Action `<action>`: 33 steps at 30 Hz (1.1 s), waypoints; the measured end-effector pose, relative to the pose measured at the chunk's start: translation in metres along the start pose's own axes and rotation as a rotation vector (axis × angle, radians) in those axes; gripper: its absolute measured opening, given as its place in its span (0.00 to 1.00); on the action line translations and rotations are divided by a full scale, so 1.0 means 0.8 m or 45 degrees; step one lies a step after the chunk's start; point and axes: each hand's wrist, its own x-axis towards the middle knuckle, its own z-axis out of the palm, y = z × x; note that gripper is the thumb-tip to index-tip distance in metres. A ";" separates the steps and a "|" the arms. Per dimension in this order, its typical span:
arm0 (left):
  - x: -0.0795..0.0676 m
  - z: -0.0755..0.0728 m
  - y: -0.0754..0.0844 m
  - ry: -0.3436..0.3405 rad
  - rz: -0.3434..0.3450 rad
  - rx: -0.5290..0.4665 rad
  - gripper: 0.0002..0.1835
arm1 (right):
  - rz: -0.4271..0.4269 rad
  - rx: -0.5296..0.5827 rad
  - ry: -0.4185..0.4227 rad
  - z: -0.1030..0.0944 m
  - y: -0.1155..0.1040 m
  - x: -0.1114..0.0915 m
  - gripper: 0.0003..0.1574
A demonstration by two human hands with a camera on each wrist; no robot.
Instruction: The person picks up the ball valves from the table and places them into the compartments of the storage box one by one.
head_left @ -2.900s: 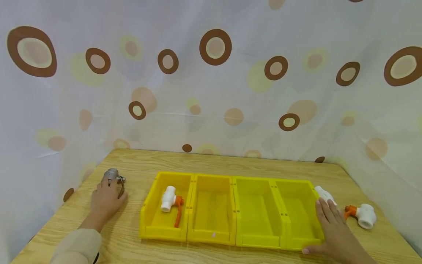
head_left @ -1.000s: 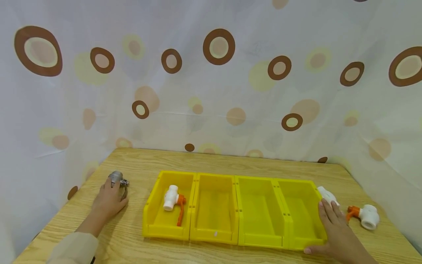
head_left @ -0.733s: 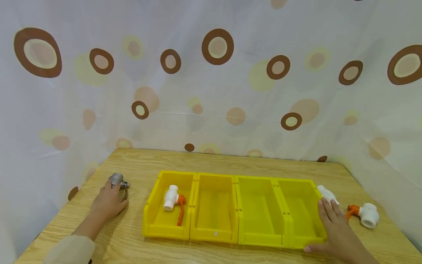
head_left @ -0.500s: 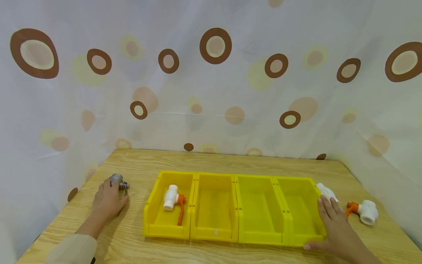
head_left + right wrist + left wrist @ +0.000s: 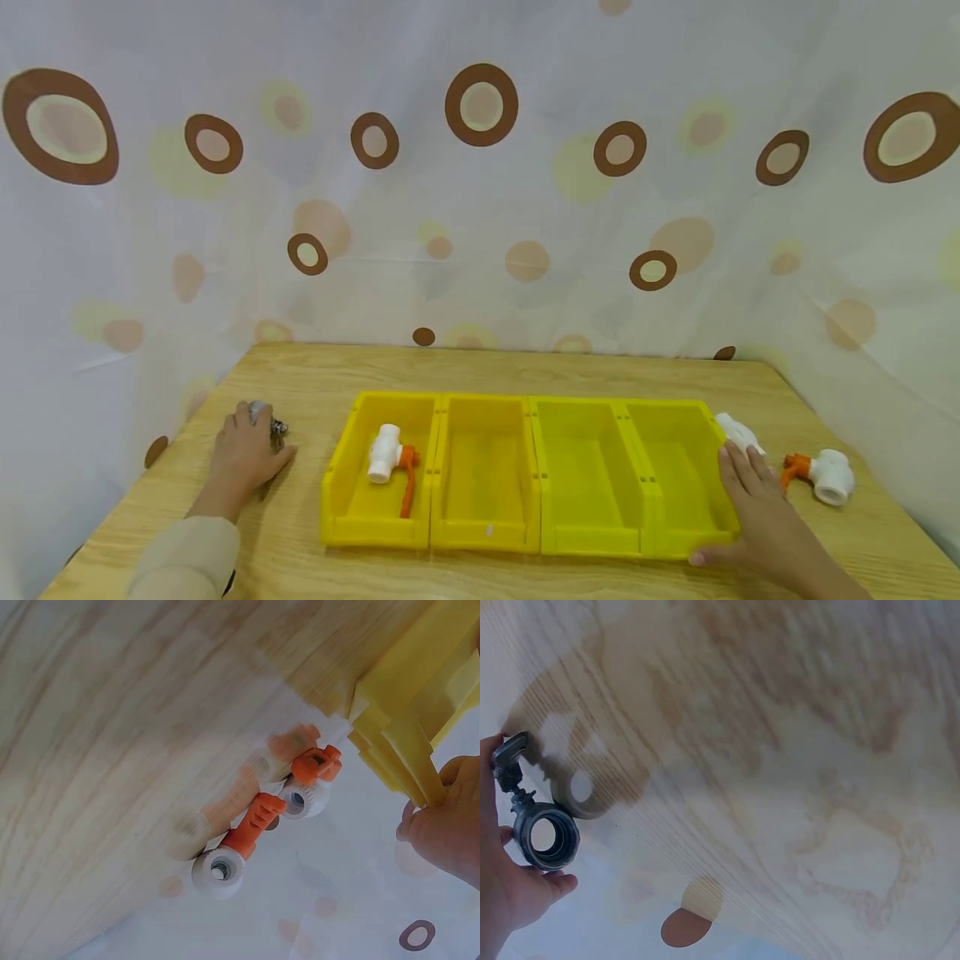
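Note:
My left hand (image 5: 246,450) holds a grey metal ball valve (image 5: 547,836) at the left of the table. From the head view the fingers cover most of the valve; the left wrist view shows its round threaded opening and its handle. My right hand (image 5: 765,517) grips the right front corner of the rightmost yellow bin (image 5: 678,546), fingers along the side wall and thumb at the front. A white plastic ball valve (image 5: 384,454) with an orange lever lies in the leftmost bin (image 5: 360,529).
Two middle yellow bins (image 5: 487,535) (image 5: 592,542) join the outer ones in one row. Right of the row lie two white ball valves (image 5: 738,433) (image 5: 832,477) with orange levers; my right hand partly hides the nearer one. A patterned cloth (image 5: 525,208) hangs behind the wooden table (image 5: 465,362).
My left fingers have moved farther over the metal valve, so less of it shows, and its handle has turned toward me. The right hand stays on the bin. The head view shifts slightly.

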 end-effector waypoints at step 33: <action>-0.005 0.002 -0.008 -0.113 -0.078 -0.160 0.36 | 0.018 0.041 -0.005 0.001 0.001 -0.002 0.85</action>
